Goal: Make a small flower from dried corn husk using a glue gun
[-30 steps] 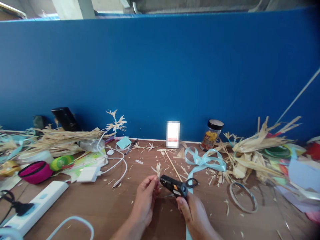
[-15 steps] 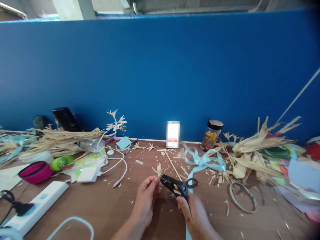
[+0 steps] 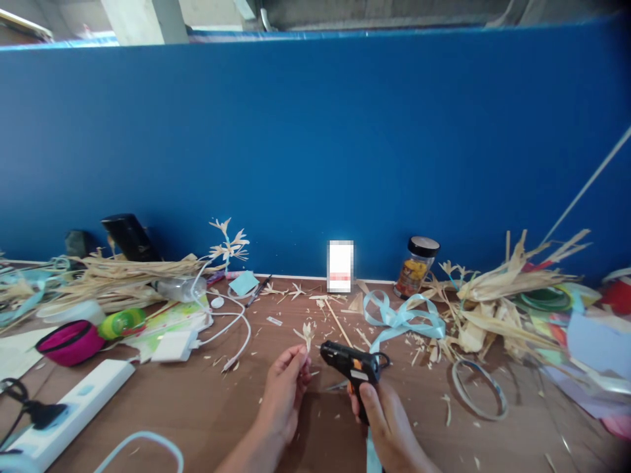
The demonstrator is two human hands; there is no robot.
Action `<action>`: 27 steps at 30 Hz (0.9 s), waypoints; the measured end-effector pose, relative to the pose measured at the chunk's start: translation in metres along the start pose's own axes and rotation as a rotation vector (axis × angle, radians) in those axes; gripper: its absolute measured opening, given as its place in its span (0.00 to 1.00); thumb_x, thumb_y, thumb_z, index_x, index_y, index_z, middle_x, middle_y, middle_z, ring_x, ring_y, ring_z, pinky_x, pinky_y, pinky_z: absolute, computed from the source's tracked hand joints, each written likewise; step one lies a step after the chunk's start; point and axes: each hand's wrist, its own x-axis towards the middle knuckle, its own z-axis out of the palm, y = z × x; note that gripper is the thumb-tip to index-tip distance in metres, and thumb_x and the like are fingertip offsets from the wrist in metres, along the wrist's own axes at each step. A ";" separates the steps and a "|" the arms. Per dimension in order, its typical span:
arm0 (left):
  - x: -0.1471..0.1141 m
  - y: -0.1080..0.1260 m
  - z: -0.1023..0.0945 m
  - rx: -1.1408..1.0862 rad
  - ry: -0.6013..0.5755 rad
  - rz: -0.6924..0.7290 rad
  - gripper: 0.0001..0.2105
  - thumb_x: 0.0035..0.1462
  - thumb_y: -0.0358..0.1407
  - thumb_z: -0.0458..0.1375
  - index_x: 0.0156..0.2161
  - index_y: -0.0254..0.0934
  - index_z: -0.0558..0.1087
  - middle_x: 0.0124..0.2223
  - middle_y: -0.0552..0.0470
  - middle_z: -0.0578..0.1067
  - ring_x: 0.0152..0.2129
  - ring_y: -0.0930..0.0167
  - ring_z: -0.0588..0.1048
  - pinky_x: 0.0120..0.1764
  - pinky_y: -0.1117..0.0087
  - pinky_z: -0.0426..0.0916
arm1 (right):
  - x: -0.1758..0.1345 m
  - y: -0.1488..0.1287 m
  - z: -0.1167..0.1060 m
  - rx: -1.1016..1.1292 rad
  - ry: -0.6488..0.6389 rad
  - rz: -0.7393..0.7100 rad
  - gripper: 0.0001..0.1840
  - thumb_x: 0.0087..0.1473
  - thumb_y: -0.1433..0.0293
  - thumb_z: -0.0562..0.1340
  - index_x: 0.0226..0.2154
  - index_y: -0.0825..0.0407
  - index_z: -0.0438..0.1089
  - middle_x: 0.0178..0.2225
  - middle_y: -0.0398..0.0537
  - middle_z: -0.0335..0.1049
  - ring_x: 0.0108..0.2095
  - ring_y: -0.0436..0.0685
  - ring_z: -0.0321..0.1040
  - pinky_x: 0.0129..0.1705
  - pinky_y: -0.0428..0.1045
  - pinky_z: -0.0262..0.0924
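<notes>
Near the front middle of the table, my left hand (image 3: 286, 387) pinches a small flower of pale dried husk (image 3: 307, 334) by its base, petals pointing up. My right hand (image 3: 387, 420) is wrapped round the handle of a black glue gun (image 3: 350, 362) with an orange trigger. The gun's nozzle points left toward the flower, with a small gap between them. Behind the gun lie partly hidden scissors (image 3: 382, 359), one dark handle loop showing. A light blue ribbon (image 3: 404, 315) is looped on the table and runs down behind my right hand.
Husk scraps litter the brown table (image 3: 221, 407). A lidded jar (image 3: 417, 268) stands by the blue partition (image 3: 315, 144). Husk bundles (image 3: 497, 295) lie right, beside a tape ring (image 3: 479, 389). On the left are a white power strip (image 3: 73, 410), cables and a husk-flower stem (image 3: 227, 246).
The glue gun's nozzle has drawn away from the flower, and the gun has shifted slightly right. My left hand has moved a little left with the flower, now more plainly visible.
</notes>
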 end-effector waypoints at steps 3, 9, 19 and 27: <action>0.001 -0.001 -0.001 0.032 -0.005 0.009 0.09 0.40 0.36 0.64 0.28 0.34 0.71 0.20 0.60 0.66 0.16 0.81 0.62 0.21 0.82 0.58 | -0.001 -0.005 -0.004 0.058 0.039 -0.067 0.26 0.56 0.55 0.42 0.21 0.55 0.62 0.19 0.45 0.61 0.21 0.51 0.59 0.24 0.44 0.54; 0.000 -0.007 -0.003 0.198 -0.023 0.118 0.10 0.43 0.39 0.61 0.28 0.34 0.71 0.17 0.61 0.61 0.14 0.81 0.58 0.20 0.81 0.54 | 0.002 -0.028 -0.029 -0.185 0.162 -0.255 0.17 0.56 0.67 0.45 0.44 0.55 0.60 0.32 0.51 0.68 0.33 0.56 0.65 0.35 0.48 0.60; -0.004 -0.009 0.002 0.289 -0.103 0.038 0.12 0.42 0.42 0.61 0.29 0.35 0.70 0.18 0.61 0.62 0.16 0.79 0.58 0.21 0.80 0.55 | -0.050 0.035 -0.109 -0.768 0.472 -0.088 0.16 0.52 0.67 0.52 0.44 0.53 0.57 0.38 0.55 0.66 0.38 0.61 0.65 0.37 0.55 0.61; -0.009 -0.011 0.004 0.356 -0.186 -0.030 0.12 0.44 0.43 0.60 0.29 0.35 0.68 0.18 0.61 0.62 0.16 0.80 0.58 0.21 0.80 0.55 | -0.071 0.067 -0.138 -1.031 0.455 0.164 0.12 0.53 0.66 0.52 0.40 0.52 0.59 0.34 0.53 0.67 0.35 0.62 0.65 0.36 0.54 0.60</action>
